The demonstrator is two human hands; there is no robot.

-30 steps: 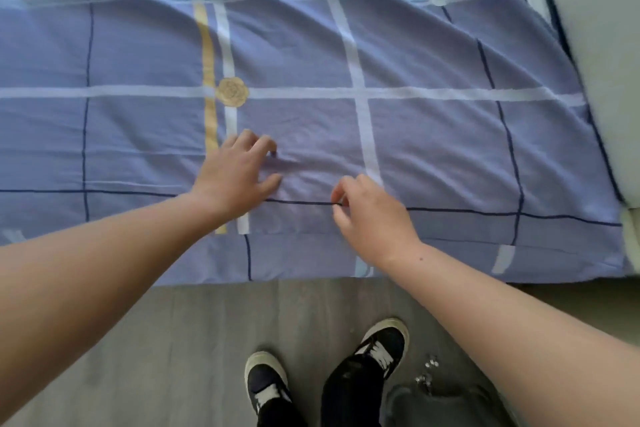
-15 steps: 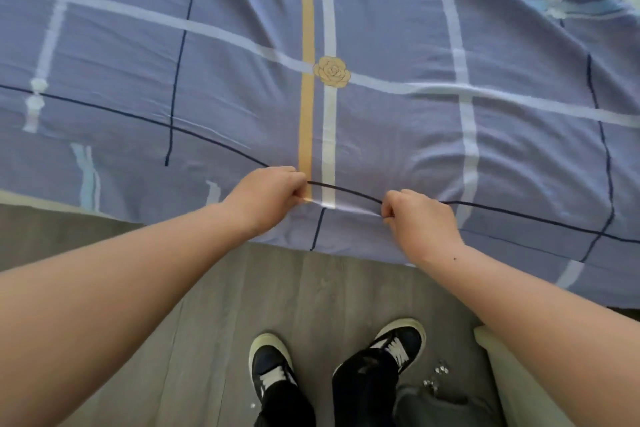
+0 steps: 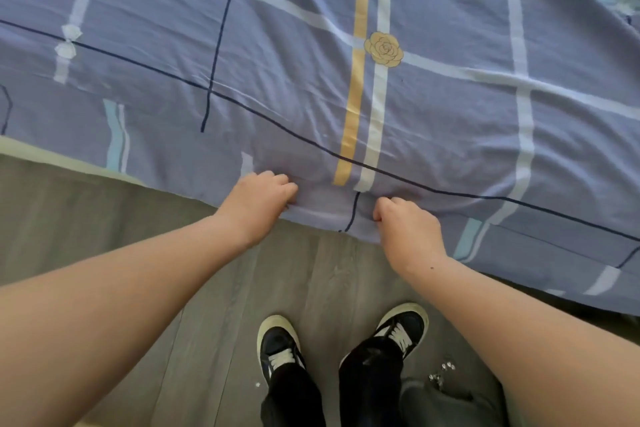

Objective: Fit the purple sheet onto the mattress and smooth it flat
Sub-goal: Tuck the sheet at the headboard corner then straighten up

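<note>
Both your hands, left point(image 3: 258, 203) and right point(image 3: 405, 229), are fisted on the near hem of the purple sheet point(image 3: 277, 87), seemingly pinching it; beyond them it lies rumpled over the mattress point(image 3: 20, 146).

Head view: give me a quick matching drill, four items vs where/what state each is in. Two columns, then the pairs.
Items:
1. left hand
2. rose motif
3. shoes
4. pale mattress edge

States:
A. printed where the yellow stripe crosses a white band
B. showing at far left beyond the purple sheet
C. fist closed on the sheet's near hem, left of the right hand
D. standing on the grey wood floor

Pairs: 1-C, 2-A, 3-D, 4-B
</note>
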